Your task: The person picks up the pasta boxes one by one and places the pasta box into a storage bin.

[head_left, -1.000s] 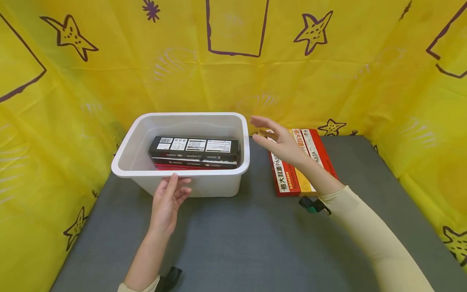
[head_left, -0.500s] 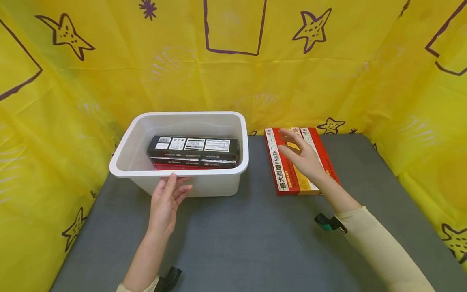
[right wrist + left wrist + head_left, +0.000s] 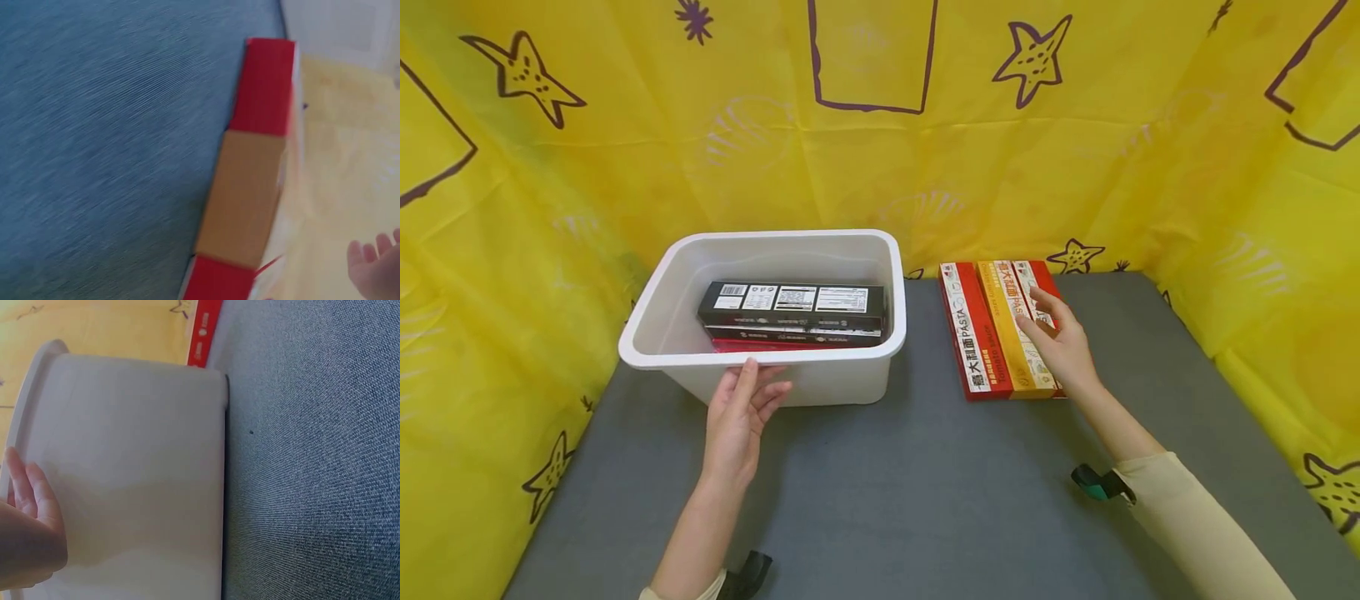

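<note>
A white plastic tub (image 3: 842, 383) stands left of centre in the head view. My left hand (image 3: 733, 425) holds its front rim, thumb at the lip and fingers against the outer wall below. Inside, black printed boxes (image 3: 790, 304) lie stacked over something red. To the right, a red pasta box (image 3: 964, 329), a yellow pasta box (image 3: 1009, 325) and another red pasta box (image 3: 1043, 273) lie side by side. Over the rightmost box is my right hand (image 3: 1066, 350), fingers loosely bent and nothing in its grasp. The right wrist view shows the yellow box's end (image 3: 240, 197) between two red ends.
Grey cloth (image 3: 895, 500) covers the table. A yellow curtain (image 3: 865, 167) with starfish drawings hangs close behind the tub and boxes and runs along both sides. A black strap (image 3: 1103, 483) is on the right wrist.
My right hand has moved from beside the tub's right rim rightward across the pasta boxes to the rightmost one. My left hand has stayed on the tub's front rim.
</note>
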`<state>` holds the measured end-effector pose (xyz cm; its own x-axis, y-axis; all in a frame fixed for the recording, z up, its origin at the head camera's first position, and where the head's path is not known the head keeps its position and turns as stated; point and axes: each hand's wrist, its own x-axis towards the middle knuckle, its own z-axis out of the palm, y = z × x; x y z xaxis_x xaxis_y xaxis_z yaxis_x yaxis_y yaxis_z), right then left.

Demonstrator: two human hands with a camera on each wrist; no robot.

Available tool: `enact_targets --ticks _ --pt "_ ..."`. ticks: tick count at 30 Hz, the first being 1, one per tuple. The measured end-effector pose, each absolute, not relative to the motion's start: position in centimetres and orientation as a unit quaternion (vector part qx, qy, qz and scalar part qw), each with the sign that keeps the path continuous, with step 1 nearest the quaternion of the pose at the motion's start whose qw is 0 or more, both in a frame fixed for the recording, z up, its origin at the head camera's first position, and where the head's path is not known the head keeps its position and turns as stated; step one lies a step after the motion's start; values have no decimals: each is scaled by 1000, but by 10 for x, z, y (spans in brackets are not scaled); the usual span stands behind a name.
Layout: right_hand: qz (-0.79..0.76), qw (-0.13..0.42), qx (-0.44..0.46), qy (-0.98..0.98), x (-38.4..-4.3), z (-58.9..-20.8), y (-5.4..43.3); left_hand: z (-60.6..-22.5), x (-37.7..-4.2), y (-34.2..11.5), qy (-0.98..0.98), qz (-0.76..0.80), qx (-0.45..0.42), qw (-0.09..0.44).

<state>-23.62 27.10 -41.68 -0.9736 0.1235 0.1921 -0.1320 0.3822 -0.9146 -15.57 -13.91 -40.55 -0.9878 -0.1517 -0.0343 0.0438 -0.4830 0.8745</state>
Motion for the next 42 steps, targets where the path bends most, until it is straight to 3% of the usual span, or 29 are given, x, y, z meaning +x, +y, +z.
enact_targets --ticks 12,20,25,42 --pt "515 123 -84 -844 -220 -441 307 -405 -156 -138 -501 -862 54 59" --pt "433 118 -85 -889 -208 -455 326 -406 -157 -138 -501 -862 55 59" --pt "406 88 -79 -906 -201 -461 334 -407 -157 -139 -497 -864 56 58" --pt "382 52 -24 -922 -194 -469 341 -405 -156 -139 -498 -864 51 58"
